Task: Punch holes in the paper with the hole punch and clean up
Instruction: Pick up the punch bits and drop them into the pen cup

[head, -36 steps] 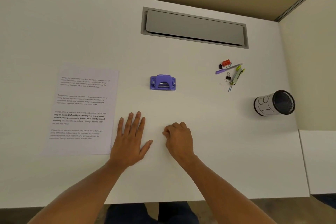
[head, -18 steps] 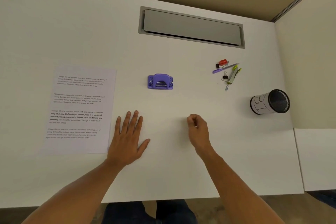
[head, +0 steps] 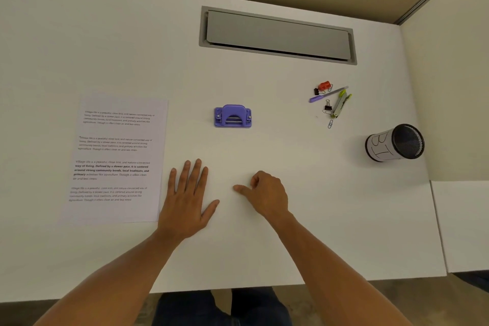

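Note:
A purple hole punch (head: pixel 232 116) sits on the white desk (head: pixel 304 219), a little beyond both hands. A printed sheet of paper (head: pixel 116 159) lies flat at the left. My left hand (head: pixel 189 198) rests palm down with fingers spread, its edge just right of the paper's lower right corner. My right hand (head: pixel 266 194) rests on the desk beside it, fingers curled under and thumb pointing left. Neither hand holds anything.
A grey cable hatch (head: pixel 277 34) is set into the desk at the back. A small heap of stationery (head: pixel 332 99) with pens, binder clips and a paper clip lies at the right. A black mesh pen cup (head: pixel 395 142) lies on its side near the right edge.
My right hand lifted and swung right half a second ago, then came back left and down to the desk. The left hand has stayed flat in place.

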### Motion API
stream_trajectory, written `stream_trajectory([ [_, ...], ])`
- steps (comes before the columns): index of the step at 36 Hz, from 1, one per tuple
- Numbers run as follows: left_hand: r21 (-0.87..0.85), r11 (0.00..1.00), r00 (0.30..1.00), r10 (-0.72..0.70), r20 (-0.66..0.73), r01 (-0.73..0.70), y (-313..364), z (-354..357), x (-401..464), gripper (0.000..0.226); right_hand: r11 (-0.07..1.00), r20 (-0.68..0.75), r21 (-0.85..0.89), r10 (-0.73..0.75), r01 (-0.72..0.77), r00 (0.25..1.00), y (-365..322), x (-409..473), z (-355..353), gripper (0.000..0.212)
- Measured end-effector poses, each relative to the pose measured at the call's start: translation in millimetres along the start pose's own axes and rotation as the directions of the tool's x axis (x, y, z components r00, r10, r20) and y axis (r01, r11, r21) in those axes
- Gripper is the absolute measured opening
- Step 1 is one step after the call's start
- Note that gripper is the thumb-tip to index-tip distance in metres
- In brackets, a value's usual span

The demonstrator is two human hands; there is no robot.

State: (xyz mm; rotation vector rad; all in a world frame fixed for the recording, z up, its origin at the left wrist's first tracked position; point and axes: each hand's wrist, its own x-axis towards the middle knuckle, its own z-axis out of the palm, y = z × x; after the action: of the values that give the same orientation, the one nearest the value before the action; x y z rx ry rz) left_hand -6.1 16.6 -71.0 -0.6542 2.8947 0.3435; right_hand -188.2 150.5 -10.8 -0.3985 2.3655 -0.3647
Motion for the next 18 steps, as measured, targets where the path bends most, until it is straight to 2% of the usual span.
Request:
stream_trajectory([
  [4, -0.007, 1.0, 1.0, 0.0, 0.0, 0.0, 0, 1, 0, 0.084, 0.995, 0.017, -0.094, 0.021, -0.019, 1.0, -5, 5, 0, 0.048],
  [9, 0.003, 1.0, 1.0, -0.005, 0.014, 0.005, 1, -1, 0, 0.085, 0.997, 0.061, -0.067, 0.049, -0.045, 0.997, -10, 12, -4, 0.046],
  [12, -0.008, 1.0, 1.0, -0.001, 0.018, 0.001, 0, -2, 0, 0.084, 0.986, 0.089, 0.169, -0.001, -0.014, 0.996, 0, 11, -11, 0.041],
  [14, -0.017, 1.0, 1.0, -0.001, 0.017, 0.001, 0, -3, 0, 0.084, 0.925, 0.116, 0.38, -0.031, -0.015, 0.993, 9, 7, -22, 0.042],
  [16, -0.022, 1.0, 1.0, -0.002, 0.022, 0.002, 0, -3, -1, 0.084, 0.856, 0.148, 0.517, -0.065, -0.021, 0.987, 18, 3, -34, 0.038],
  [18, -0.017, 1.0, 0.999, -0.004, 0.036, 0.004, 0, -4, -1, 0.084, 0.789, 0.193, 0.614, -0.104, -0.037, 0.976, 27, 1, -46, 0.024],
])
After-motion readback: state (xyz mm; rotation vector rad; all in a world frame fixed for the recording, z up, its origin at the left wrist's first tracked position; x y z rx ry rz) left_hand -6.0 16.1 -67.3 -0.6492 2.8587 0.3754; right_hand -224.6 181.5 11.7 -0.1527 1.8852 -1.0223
